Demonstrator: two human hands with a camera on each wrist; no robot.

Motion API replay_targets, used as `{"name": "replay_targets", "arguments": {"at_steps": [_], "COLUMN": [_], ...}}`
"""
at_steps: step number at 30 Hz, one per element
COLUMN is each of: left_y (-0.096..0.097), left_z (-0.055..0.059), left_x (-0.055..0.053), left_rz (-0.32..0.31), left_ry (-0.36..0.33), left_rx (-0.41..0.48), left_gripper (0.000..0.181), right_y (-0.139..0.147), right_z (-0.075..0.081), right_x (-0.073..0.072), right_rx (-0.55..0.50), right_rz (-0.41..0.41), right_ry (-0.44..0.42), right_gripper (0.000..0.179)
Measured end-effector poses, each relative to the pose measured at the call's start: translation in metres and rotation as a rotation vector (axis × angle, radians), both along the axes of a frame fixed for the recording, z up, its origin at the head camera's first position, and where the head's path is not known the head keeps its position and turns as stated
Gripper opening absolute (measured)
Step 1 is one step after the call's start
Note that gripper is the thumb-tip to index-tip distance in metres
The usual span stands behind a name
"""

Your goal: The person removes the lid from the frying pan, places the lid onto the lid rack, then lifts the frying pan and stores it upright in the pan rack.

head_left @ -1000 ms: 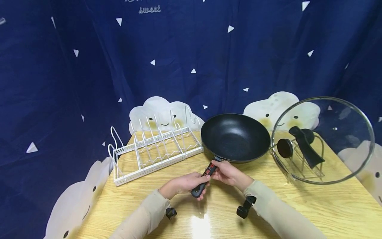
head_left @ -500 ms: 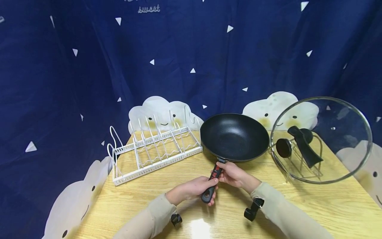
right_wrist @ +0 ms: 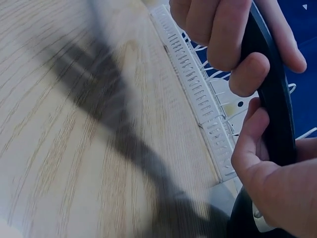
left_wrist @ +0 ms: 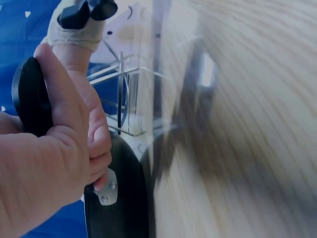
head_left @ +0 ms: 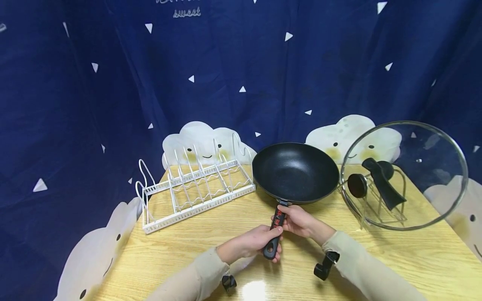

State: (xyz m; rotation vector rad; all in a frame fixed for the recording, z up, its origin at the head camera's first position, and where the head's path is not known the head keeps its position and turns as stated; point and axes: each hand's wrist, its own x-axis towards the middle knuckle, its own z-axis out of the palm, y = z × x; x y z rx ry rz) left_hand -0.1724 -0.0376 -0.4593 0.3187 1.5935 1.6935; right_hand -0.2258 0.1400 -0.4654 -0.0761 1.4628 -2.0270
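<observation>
A black wok (head_left: 295, 171) stands on the wooden table in the head view, its handle (head_left: 278, 223) pointing toward me. Near the handle's end, my left hand (head_left: 260, 240) grips it with the thumb laid on top. My right hand (head_left: 301, 221) holds the same handle closer to the pan, thumb over the upper side. In the left wrist view, the metal bracket (left_wrist: 110, 188) joins handle and pan beyond the fingers. The right wrist view has the fingers of both hands curled round the black handle (right_wrist: 275, 109).
Left of the wok is a white wire rack (head_left: 199, 196) with several upright dividers. At the right, a glass lid (head_left: 425, 228) leans in a small wire stand (head_left: 403, 184), close to the wok's rim. A dark blue curtain (head_left: 241, 62) hangs behind the table (head_left: 376, 259).
Both hands have swung the handle to the right, so it points more nearly straight at me. The pan's body stays in about the same place.
</observation>
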Motion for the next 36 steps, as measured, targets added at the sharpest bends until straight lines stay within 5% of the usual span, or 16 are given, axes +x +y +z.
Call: {"name": "replay_targets", "arguments": {"at_steps": [16, 36], "left_y": [0.026, 0.068], "left_z": [-0.005, -0.005], "left_x": [0.011, 0.026], "left_rz": [0.065, 0.137], "left_ry": [0.021, -0.084], "left_rx": [-0.011, 0.070], "left_gripper": [0.040, 0.041], "right_y": [0.015, 0.042], "right_z": [-0.002, -0.005], "right_x": [0.009, 0.008], "right_rx": [0.067, 0.143], "right_rz": [-0.024, 0.047], "right_ry": [0.026, 0.053], "right_gripper": [0.027, 0.037]}}
